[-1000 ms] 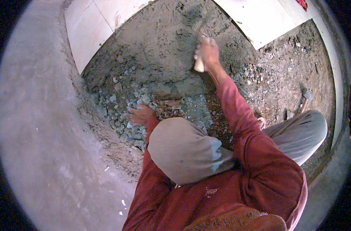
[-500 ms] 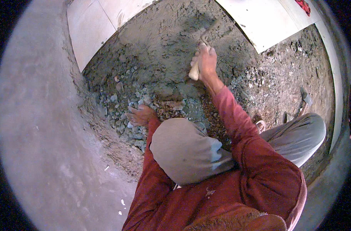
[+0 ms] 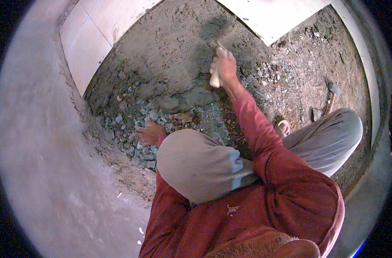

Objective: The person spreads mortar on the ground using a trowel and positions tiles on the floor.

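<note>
My right hand (image 3: 226,65) is wrapped round the pale wooden handle of a trowel (image 3: 215,81), held over the wet grey mortar bed (image 3: 170,60). The trowel's blade is smeared by motion and hard to make out against the mortar. Lower down on the left, my left hand (image 3: 149,133) rests on loose stones (image 3: 151,115) with its fingers apart. It grips nothing that I can see. The stones border the near side of the mortar, where a smoother patch (image 3: 194,98) lies between my hands.
Pale tiles lie at the far left (image 3: 86,56) and far right (image 3: 271,19), the right one's corner pointing toward me. A hammer (image 3: 332,88) lies on the rubble at right, near my bent knee (image 3: 348,122). Smooth grey concrete (image 3: 37,129) runs along the left.
The whole view has shifted, and the tiles appear farther left. My right hand has moved slightly with the trowel, whose neck points more upright now. My left hand stays on the stones.
</note>
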### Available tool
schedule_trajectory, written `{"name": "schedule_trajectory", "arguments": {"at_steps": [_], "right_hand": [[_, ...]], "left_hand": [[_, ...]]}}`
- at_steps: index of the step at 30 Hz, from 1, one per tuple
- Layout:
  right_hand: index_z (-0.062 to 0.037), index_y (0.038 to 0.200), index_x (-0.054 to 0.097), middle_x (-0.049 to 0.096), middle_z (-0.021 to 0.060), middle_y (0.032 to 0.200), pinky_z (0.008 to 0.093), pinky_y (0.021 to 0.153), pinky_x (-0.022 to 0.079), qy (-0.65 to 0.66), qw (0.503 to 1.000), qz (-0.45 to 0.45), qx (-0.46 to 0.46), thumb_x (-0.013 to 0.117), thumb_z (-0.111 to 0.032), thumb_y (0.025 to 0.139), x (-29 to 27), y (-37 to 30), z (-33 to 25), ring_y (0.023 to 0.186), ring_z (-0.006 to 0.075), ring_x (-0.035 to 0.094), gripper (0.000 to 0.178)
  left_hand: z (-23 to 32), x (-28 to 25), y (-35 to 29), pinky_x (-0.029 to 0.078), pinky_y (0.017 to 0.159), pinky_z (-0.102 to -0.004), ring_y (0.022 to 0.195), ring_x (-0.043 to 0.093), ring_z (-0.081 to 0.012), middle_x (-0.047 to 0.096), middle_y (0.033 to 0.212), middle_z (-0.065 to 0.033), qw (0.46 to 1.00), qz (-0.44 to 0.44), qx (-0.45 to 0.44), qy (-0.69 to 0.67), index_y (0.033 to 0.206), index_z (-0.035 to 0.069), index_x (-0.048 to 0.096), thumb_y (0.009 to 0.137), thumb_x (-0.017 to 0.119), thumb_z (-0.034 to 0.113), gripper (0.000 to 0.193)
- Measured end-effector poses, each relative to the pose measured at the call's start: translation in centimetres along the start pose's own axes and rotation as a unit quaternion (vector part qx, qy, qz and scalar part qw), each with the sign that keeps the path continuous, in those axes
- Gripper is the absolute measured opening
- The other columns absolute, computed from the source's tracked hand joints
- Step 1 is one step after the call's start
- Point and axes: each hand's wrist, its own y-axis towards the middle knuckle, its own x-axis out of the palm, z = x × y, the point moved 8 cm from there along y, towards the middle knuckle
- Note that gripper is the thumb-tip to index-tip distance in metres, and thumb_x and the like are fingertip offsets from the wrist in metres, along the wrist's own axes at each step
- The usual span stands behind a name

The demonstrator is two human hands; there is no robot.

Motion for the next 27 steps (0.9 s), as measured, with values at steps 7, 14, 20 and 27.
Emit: {"name": "schedule_trajectory", "arguments": {"at_steps": [7, 14, 20, 27], "right_hand": [[-0.0111, 0.105, 0.046, 0.048, 0.0016, 0.075, 0.0319, 0.044, 0.044, 0.036, 0.998, 0.040, -0.035, 0.053, -0.029, 0.102, -3.1, -3.3, -1.7, 0.054, 0.0141, 0.049, 0.019], [-0.0080, 0.110, 0.047, 0.053, 0.0064, 0.075, 0.0346, 0.042, 0.048, 0.026, 0.999, -0.026, 0.008, 0.056, -0.029, 0.100, 1.2, 1.1, -2.3, 0.052, 0.0179, 0.054, 0.024], [-0.0126, 0.098, 0.048, 0.051, 0.0025, 0.071, 0.0354, 0.044, 0.045, 0.071, 0.997, 0.021, 0.003, 0.050, -0.036, 0.102, -7.5, -2.4, 1.7, 0.052, 0.0175, 0.050, 0.024], [-0.0178, 0.109, 0.052, 0.053, 0.0042, 0.077, 0.0382, 0.047, 0.046, 0.058, 0.995, 0.076, 0.019, 0.051, -0.031, 0.101, -15.6, -9.5, 4.1, 0.057, 0.0215, 0.054, 0.015]], "left_hand": [[0.1, -0.5, -0.4, 0.031, 0.112, -0.0562, 0.132, 0.049, -0.0405, 0.046, 0.150, -0.0225, 0.996, 0.087, 0.012, 0.002, 0.143, 0.017, 0.051, 0.091, 0.057, 0.037, 0.056], [0.3, 0.1, -1.0, 0.034, 0.110, -0.0554, 0.132, 0.050, -0.0406, 0.049, 0.148, -0.0208, 0.976, 0.213, 0.033, 0.008, 0.144, 0.019, 0.050, 0.091, 0.059, 0.037, 0.057], [-1.5, 0.8, 0.2, 0.035, 0.109, -0.0562, 0.127, 0.053, -0.0410, 0.053, 0.144, -0.0200, 0.990, 0.131, 0.047, 0.030, 0.146, 0.019, 0.048, 0.093, 0.059, 0.038, 0.058], [-5.6, 1.7, -0.5, 0.036, 0.108, -0.0571, 0.122, 0.057, -0.0415, 0.057, 0.139, -0.0190, 0.994, 0.087, -0.005, 0.069, 0.147, 0.019, 0.045, 0.094, 0.058, 0.040, 0.059]]}}
